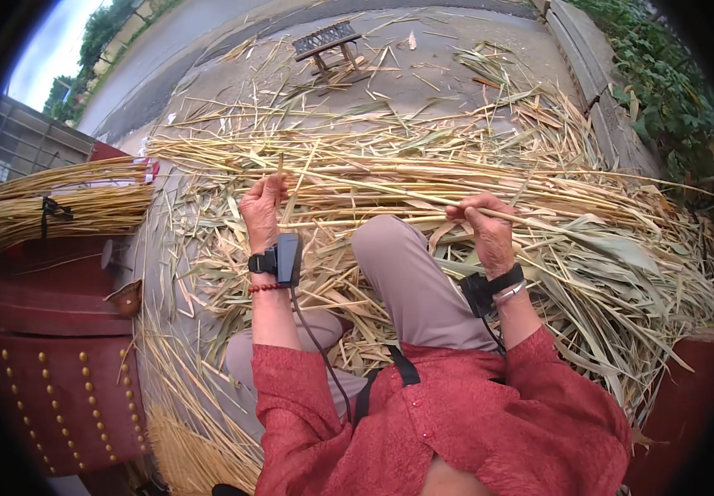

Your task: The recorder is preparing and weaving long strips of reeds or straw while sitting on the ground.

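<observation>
1. My right hand (489, 233) is pinching a long stalk (423, 197); it slants over the stalk pile (489, 180) before me;
2. my left hand (261, 213) is well apart, curled; maybe gripping something thin, can't really tell

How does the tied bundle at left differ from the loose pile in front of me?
The bundle has a black tie around it; the pile shows none. The bundle looks nearly leafless; the pile is thick with leaves. The bundle covers less of the view than the pile. Both show long yellowish stalks.
</observation>
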The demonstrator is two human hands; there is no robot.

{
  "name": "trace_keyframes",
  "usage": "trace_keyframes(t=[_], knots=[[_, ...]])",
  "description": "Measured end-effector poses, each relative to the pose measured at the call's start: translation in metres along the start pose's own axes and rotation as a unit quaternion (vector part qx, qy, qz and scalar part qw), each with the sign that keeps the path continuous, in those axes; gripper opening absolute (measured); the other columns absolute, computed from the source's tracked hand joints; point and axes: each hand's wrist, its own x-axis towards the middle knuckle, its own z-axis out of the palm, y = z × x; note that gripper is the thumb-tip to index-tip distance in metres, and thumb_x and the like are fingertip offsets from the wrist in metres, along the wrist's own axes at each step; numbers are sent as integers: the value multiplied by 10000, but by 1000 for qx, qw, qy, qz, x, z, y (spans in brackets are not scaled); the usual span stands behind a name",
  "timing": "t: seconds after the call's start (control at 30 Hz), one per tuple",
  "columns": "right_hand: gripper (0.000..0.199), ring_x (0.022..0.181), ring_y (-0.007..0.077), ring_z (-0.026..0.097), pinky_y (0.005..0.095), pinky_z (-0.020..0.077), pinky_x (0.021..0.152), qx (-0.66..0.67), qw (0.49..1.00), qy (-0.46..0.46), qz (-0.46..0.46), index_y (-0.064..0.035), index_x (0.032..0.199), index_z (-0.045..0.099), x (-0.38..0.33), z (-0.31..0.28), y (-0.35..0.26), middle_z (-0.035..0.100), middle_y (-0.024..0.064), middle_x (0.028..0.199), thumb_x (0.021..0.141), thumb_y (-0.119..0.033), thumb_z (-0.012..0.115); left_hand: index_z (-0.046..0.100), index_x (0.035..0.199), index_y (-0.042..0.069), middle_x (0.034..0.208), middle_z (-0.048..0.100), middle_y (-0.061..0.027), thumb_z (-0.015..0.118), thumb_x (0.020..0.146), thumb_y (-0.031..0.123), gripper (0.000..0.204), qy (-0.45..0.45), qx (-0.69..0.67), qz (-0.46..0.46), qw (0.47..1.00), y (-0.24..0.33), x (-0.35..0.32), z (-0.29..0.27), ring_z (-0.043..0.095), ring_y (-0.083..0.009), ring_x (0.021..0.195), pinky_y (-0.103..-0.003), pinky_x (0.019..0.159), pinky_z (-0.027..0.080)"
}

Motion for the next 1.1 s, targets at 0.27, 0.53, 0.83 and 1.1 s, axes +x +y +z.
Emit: trace_keyframes(t=[0.27,0.53,0.83,1.1], knots=[[62,735,170,644,271,535,681,11,999,-28,11,14,839,609,19,47,10,651,115,782,782,16,587,644,952,129,1018,608,-69,664,672,83,285,-158,519,314,780,22,-55,132,572,-240,943,-379,877,379],[244,743,187,638,286,545,664,-33,998,30,-33,29,990,542,-2,26,-25,623,112,807,754,80,576,663,787,146,734,639,8,621,745,117,67,-123,547,344,753,5,-26,125,598,-167,723,-387,883,353],[60,628,61,521,171,411,598,-60,981,88,-162,-6,743,600,1,31,-27,587,23,739,727,7,656,655,830,140,774,642,4,650,711,134,118,-181,530,318,765,7,-29,128,600,-176,740,-384,867,366],[88,596,61,530,166,422,547,-20,987,69,-145,-6,745,590,3,59,-27,584,18,707,735,-29,675,640,849,120,797,648,-28,667,663,62,196,-206,397,387,806,8,-58,162,607,-191,750,-323,729,432]])
